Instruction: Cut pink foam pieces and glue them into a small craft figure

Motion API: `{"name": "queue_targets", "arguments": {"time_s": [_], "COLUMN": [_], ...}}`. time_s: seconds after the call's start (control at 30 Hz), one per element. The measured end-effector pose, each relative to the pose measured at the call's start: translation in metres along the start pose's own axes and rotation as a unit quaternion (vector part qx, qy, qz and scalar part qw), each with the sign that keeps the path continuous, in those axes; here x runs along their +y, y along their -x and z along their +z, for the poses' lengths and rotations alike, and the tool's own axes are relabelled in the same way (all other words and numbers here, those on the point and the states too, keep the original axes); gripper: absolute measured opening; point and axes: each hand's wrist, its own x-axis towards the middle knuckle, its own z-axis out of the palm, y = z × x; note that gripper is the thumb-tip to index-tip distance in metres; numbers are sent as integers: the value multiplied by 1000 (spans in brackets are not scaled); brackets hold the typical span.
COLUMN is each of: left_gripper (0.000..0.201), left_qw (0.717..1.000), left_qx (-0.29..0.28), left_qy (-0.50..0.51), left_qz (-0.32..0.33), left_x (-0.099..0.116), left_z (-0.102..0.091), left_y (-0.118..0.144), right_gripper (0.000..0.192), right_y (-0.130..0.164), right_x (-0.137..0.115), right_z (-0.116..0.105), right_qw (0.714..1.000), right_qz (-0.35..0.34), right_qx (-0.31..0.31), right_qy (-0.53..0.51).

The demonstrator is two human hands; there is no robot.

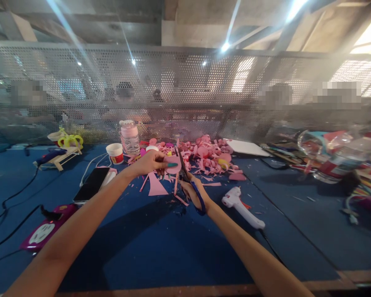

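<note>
Perforated screen: it stands behind the blue table (160, 251), with blurred figures beyond its mesh (185, 78).
Far left: a dark blue tool (51, 156) rests by a yellow-green ornament (70, 141); nearer, a purple power strip (48, 231) lies with a black cord plugged in.
Phone and cup: a dark phone (92, 183) lies flat below an upright paper cup (115, 154), with a pink-lidded bottle (130, 138) just beyond.
Left hand: the left hand (150, 163) grips a rounded pink piece (172, 165) between thumb and fingers, above the table's middle.
Scissors: the blades of the scissors (183, 175) meet the piece's right edge; whether they are parted is too small to tell.
Right hand: the right hand (190, 192) is closed around the blue handles.
Pink heap: loose scraps and discs (204, 152) spread behind both hands.
Right side: a white glue gun (245, 209) lies on the table, apart from the right hand; farther over stands a clear bottle (334, 165).
Step in hand: trimming the pink piece's edge, it seems.
Next cut: probably calls for turning the piece into the blades, green-nailed fingertips kept clear.
</note>
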Motion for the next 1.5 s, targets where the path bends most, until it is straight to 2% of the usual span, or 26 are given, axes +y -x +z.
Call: {"name": "queue_targets", "arguments": {"time_s": [0.37,0.6,0.73,0.83,1.0,1.03,1.07,1.17,1.23,1.33,1.5], "left_gripper": [29,29,39,39,34,34,34,37,41,45,47], "left_qw": [999,1000,998,993,958,958,967,997,999,999,999], "left_qx": [-23,-23,47,101,249,248,221,66,-2,-40,-39], "left_qy": [-23,0,41,64,122,120,108,50,27,2,-26], "left_qz": [11,13,3,6,75,73,62,7,-17,-32,-23], "left_x": [2,5,5,1,-1,-1,0,0,-2,-6,-8], "left_z": [-4,-7,-12,-14,-17,-18,-18,-15,-11,-4,-2], "left_y": [1,4,3,0,-3,-3,-2,2,3,2,0], "right_gripper": [28,29,36,38,37,38,37,35,34,33,32], "right_y": [-3,-2,-1,-2,-6,-7,-7,-11,-12,-11,-10], "right_x": [2,-3,-5,-4,-1,-1,0,1,-1,-6,-12], "right_z": [-3,-2,0,0,0,0,1,2,1,-1,-1], "right_qw": [997,997,998,999,996,994,992,980,970,960,958], "right_qz": [-17,6,30,46,83,84,80,44,24,29,40], "right_qx": [1,4,5,13,17,28,43,92,110,106,108], "right_qy": [71,77,53,24,-41,-64,-89,-171,-217,-258,-263]}}
